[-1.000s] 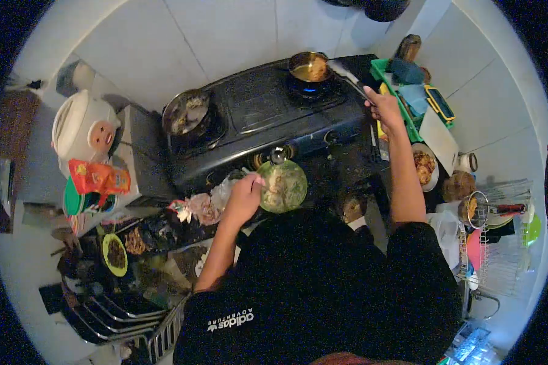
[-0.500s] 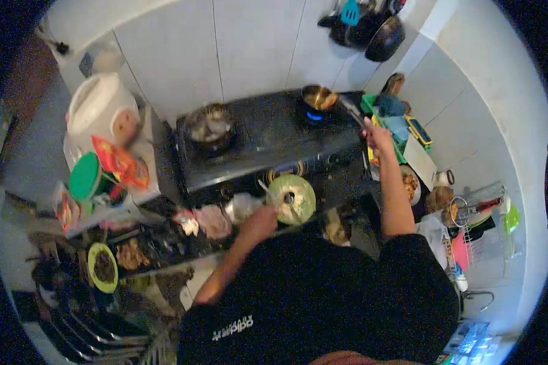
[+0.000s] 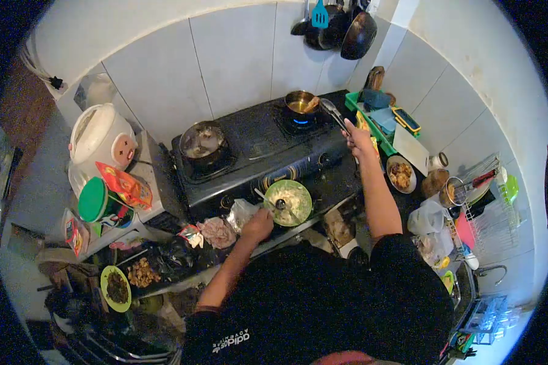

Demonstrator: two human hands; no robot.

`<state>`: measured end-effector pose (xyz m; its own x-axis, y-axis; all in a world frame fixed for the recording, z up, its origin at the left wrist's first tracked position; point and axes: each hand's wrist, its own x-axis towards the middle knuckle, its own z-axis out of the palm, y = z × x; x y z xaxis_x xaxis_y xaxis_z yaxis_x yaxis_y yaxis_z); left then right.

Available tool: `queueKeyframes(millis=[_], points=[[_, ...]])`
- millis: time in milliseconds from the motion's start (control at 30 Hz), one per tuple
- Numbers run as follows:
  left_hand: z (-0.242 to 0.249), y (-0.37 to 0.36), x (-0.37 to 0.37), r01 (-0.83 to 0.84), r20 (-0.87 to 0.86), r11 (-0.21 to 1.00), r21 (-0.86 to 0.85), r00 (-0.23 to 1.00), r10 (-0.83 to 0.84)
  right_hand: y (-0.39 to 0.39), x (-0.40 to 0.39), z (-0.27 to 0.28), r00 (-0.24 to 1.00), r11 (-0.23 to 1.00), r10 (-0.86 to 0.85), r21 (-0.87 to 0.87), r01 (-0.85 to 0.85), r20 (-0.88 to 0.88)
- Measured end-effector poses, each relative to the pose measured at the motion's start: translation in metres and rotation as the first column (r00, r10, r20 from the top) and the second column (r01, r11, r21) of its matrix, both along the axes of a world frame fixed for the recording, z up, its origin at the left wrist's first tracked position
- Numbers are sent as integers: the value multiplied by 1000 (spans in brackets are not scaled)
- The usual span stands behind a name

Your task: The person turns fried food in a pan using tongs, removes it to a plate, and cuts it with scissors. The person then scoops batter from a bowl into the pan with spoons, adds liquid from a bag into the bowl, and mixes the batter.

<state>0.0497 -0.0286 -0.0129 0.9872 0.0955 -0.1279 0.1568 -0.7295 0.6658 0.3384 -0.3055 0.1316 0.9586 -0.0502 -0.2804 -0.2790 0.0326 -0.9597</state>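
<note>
My right hand (image 3: 359, 140) grips metal tongs (image 3: 336, 114), whose far end lies by a brown piece of food (image 3: 312, 104) at the rim of a small pan (image 3: 299, 109). Oil shows in that pan, above a blue flame. My left hand (image 3: 259, 224) is closed beside the left rim of a green bowl (image 3: 309, 201); what its fingers hold, if anything, is hidden. Pale batter-like mix and utensils are in the bowl. A clear plastic bag (image 3: 240, 213) lies just left of that hand.
On the black stove (image 3: 249, 149), a dark pot (image 3: 204, 146) stands on the left burner. A green basket (image 3: 352, 100) and a plate of fried food (image 3: 400, 174) are at right. A rice cooker (image 3: 100, 143) and a green-lidded tub (image 3: 94, 201) occupy the left side.
The view has shifted and sharpened. My left hand has moved from over the bowl's left edge to just outside it. My right hand keeps hold of the tongs near the pan.
</note>
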Motion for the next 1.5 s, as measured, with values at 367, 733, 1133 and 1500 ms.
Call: queueKeyframes(millis=[367,733,1133,1500], points=[[39,-40,-14,-277,54,960,36,960,275,-13,15,-7,992,984,128,125,-125,-11],[91,-38,-92,-454,478,836,-309,686,549,-13,6,-9,981,973,176,167,-161,-76],[-5,8,-128,-664,244,606,-439,560,791,9,-6,-12,984,959,170,241,-151,-60],[-49,19,-106,-734,355,667,-130,593,722,11,16,-15,972,932,234,290,-218,-22]])
